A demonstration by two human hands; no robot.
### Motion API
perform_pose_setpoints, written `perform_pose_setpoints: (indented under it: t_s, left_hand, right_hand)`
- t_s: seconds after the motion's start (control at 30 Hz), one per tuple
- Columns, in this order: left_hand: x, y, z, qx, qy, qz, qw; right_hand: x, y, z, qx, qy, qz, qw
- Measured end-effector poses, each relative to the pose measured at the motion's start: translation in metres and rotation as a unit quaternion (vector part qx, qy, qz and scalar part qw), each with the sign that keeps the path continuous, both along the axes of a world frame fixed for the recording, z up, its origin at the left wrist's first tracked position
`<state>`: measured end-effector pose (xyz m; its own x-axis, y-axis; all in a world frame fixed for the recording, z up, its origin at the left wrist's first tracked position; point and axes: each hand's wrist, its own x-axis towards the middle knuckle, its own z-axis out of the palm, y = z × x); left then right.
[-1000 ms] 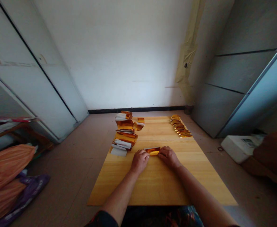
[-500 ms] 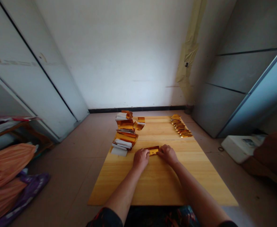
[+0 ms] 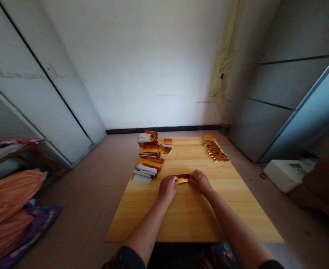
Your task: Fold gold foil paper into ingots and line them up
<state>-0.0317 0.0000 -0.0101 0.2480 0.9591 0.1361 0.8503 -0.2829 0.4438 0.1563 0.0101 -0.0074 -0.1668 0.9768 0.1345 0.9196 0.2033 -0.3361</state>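
Observation:
Both hands grip one sheet of gold foil paper (image 3: 183, 180) low over the wooden table (image 3: 192, 216). My left hand (image 3: 168, 188) is closed on its left end, and my right hand (image 3: 199, 181) pinches its right end. The strip between them looks partly folded or rolled, with a darker band along its far edge. Fingertips hide both ends. Loose stacks of gold paper with pale backs (image 3: 150, 161) lie to the left of my left hand. Toward the table's far right corner runs a row of folded gold pieces (image 3: 215, 150), overlapping each other.
A smaller gold sheet (image 3: 166, 148) lies beside the left stacks. White cabinets (image 3: 49, 93) stand at the left, a grey refrigerator-like unit (image 3: 276, 97) at the right. Orange and purple bags (image 3: 10, 209) rest on the left floor; a white box (image 3: 285, 175) is at the right.
The gold paper's far edge shows a straighter, more even dark band between my hands. Both hands have barely shifted and keep their hold.

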Motion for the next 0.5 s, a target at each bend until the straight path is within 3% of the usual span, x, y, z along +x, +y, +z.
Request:
perform_pose_setpoints:
  t_s: [0.27,0.5]
  left_hand:
    - [0.002,-0.001,0.003,-0.017,0.064,0.028,0.997]
    - [0.005,-0.001,0.008,-0.026,0.122,0.042,0.991]
  right_hand:
    - [-0.01,0.004,0.012,-0.07,-0.032,-0.071,0.994]
    - [-0.011,0.003,0.012,-0.081,-0.034,-0.085,0.992]
